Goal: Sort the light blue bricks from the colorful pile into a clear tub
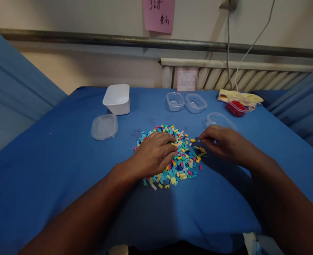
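A heap of small toy building bricks (181, 164) in blue, turquoise, yellow, pink and white is spread over the blue cloth. My left hand (156, 152) rests palm down on the left part of this heap, fingers extended and a little apart, hiding the bricks beneath. Just right of the heap, my right hand (220, 141) is closed in a pinch. A tiny light-blue brick (199, 141) shows at its fingertips. Close below that hand lie several yellow bricks (201, 152) at the edge of the heap.
Behind stand a white tub (116, 101), two clear containers (175, 102) and a container of red bricks (237, 107) beside a yellow cloth (240, 95). Another clear container (220, 121) is partly behind my right hand. A translucent lid (104, 127) lies left.
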The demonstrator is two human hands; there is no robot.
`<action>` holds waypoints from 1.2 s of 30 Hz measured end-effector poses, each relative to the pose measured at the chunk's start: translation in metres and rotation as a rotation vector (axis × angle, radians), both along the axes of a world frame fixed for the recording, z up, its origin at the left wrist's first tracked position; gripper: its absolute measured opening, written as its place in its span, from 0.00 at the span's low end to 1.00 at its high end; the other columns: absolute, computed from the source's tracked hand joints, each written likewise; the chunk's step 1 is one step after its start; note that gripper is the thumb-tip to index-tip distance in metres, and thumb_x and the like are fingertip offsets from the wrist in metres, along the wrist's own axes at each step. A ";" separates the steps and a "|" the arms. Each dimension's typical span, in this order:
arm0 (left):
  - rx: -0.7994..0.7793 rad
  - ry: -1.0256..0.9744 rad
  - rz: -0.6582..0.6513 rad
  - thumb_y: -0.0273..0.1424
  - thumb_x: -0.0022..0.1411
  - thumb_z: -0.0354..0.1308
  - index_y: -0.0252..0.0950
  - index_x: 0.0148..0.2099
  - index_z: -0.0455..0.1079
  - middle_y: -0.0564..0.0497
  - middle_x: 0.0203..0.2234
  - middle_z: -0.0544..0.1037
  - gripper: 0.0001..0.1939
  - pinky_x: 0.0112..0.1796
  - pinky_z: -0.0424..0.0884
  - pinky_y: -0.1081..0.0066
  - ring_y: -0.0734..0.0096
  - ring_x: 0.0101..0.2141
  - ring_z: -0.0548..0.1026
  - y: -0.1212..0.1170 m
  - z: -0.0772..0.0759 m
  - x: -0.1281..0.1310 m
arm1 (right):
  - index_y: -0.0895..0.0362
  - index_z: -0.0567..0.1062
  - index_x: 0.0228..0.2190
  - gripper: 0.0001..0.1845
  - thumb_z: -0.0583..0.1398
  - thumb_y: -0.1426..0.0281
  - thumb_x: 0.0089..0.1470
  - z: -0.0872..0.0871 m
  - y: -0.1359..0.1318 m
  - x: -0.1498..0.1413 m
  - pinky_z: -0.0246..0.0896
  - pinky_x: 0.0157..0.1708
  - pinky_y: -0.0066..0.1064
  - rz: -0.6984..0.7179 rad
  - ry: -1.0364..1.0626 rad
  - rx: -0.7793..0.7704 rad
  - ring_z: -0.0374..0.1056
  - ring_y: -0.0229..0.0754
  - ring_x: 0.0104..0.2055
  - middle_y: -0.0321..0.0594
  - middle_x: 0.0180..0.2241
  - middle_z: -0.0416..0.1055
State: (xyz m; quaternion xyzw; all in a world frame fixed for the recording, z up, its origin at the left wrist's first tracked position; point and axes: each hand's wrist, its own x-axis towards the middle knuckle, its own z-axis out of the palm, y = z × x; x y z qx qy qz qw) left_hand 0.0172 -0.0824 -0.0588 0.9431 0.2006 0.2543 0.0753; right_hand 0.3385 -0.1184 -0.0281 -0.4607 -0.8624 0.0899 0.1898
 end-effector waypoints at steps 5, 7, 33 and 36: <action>0.030 -0.004 -0.031 0.32 0.79 0.58 0.35 0.53 0.80 0.40 0.56 0.81 0.10 0.60 0.73 0.47 0.50 0.57 0.79 -0.003 0.005 0.002 | 0.55 0.82 0.44 0.10 0.60 0.66 0.69 0.002 0.009 0.036 0.69 0.45 0.45 -0.428 0.014 0.345 0.76 0.54 0.44 0.51 0.42 0.82; 0.040 0.006 -0.070 0.31 0.79 0.58 0.36 0.54 0.80 0.40 0.56 0.82 0.10 0.61 0.72 0.46 0.50 0.57 0.79 -0.008 0.007 0.005 | 0.55 0.83 0.44 0.11 0.60 0.66 0.69 -0.003 0.013 0.046 0.69 0.45 0.46 -0.521 -0.041 0.336 0.76 0.57 0.45 0.53 0.43 0.82; -0.104 0.175 -0.279 0.45 0.69 0.72 0.39 0.58 0.76 0.40 0.59 0.79 0.22 0.66 0.70 0.46 0.46 0.61 0.75 -0.035 0.027 0.009 | 0.52 0.84 0.42 0.07 0.64 0.74 0.69 0.003 -0.023 -0.026 0.69 0.45 0.34 0.379 0.078 -0.379 0.77 0.44 0.43 0.40 0.41 0.81; -0.077 0.201 -0.252 0.38 0.71 0.70 0.40 0.55 0.77 0.40 0.58 0.78 0.15 0.65 0.71 0.45 0.46 0.60 0.75 -0.029 0.026 0.006 | 0.53 0.83 0.40 0.07 0.63 0.73 0.70 0.007 -0.021 -0.015 0.69 0.43 0.33 0.361 0.103 -0.387 0.76 0.42 0.41 0.40 0.40 0.81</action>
